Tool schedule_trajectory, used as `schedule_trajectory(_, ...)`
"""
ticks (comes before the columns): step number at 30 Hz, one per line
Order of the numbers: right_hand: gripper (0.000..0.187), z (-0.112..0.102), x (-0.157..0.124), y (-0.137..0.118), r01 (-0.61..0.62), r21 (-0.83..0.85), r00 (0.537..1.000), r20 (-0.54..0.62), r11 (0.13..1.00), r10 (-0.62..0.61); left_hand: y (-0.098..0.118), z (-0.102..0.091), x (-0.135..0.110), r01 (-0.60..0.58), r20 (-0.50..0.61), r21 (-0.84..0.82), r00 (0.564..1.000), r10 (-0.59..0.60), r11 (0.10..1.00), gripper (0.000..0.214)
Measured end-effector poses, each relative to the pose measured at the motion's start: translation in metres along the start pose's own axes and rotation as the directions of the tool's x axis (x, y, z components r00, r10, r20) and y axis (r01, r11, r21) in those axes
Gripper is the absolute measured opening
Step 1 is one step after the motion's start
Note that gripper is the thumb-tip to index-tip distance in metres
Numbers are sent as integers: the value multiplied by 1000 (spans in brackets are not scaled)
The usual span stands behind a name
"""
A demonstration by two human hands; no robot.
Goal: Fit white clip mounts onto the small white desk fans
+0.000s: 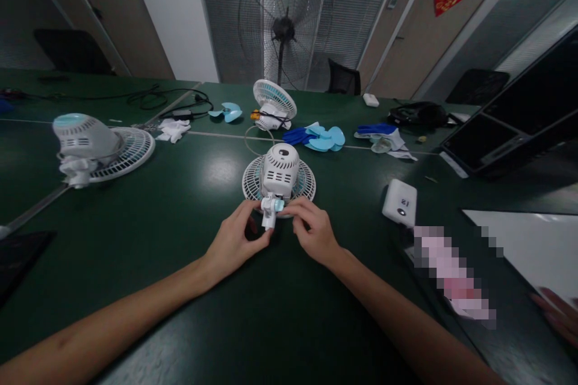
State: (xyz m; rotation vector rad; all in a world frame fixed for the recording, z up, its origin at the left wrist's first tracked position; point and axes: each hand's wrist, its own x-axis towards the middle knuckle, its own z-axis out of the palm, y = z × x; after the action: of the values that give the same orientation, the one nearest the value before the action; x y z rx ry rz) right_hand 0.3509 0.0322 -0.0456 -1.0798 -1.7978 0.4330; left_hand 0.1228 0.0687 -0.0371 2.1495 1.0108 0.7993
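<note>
A small white fan (280, 171) lies on its round grille, motor housing up, in the middle of the green table. At its near end sticks out a white pivot bracket (269, 216) bearing a light blue knob (279, 205). My left hand (237, 231) is closed around the bracket, index finger and thumb on its left and lower sides. The fingertips of my right hand (315, 230) pinch at the knob from the right, partly hiding it. Behind stands another small fan (274, 105) with cable wound around it.
To the left lies another fan (85, 144) attached to a pole. Light blue fan blades (326, 139), gloves (174, 130) and a black cable (158, 96) lie further back. A white numbered device (400, 202) is on the right, and another person's hand (557, 313) shows at the right edge.
</note>
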Motion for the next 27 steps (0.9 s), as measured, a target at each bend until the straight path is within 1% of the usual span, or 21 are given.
schedule_trajectory(2,43,0,-2,-1,30,13,999,26,999,-30,1,0,0,7,-1,3,1000,-7,1000,42)
schedule_trajectory(3,44,0,-3,-1,25,14,1000,16,1000,-26,1,0,0,10,-1,4,1000,-10,1000,42)
schedule_trajectory(6,42,0,-2,-2,-19,8,999,-33,1000,19,2,-2,1,17,2,8,1000,-17,1000,42)
schedule_trajectory(10,40,-1,1,-1,-73,-23,996,-46,997,72,2,-2,1,23,4,25,1000,-23,999,41)
schedule_trajectory(12,38,-1,2,0,-81,-40,996,-45,996,79,2,-1,0,32,3,24,999,-32,999,41)
schedule_trajectory(14,39,0,1,-1,-46,-35,999,-12,998,45,0,2,-2,48,-7,-7,999,-48,999,46)
schedule_trajectory(17,48,-1,0,-3,8,-8,999,36,1000,-7,0,2,-1,52,-32,-67,998,-54,996,66)
schedule_trajectory(19,52,-2,-1,-4,1,-1,1000,18,1000,-1,2,-1,2,15,-15,-28,1000,-15,1000,71)
schedule_trajectory(22,49,-4,-1,-4,-17,-11,999,-31,1000,17,8,-11,11,-62,32,110,998,59,992,70)
schedule_trajectory(24,48,-5,-1,-4,-15,-28,999,-33,1000,14,11,-16,18,-83,21,160,997,80,984,66)
schedule_trajectory(25,48,-6,-1,-5,-8,-38,1000,-28,999,7,11,-18,21,-81,5,171,997,81,982,60)
schedule_trajectory(27,49,-6,-1,-6,8,-64,1000,8,998,-8,7,-21,28,-75,-29,184,996,82,980,43)
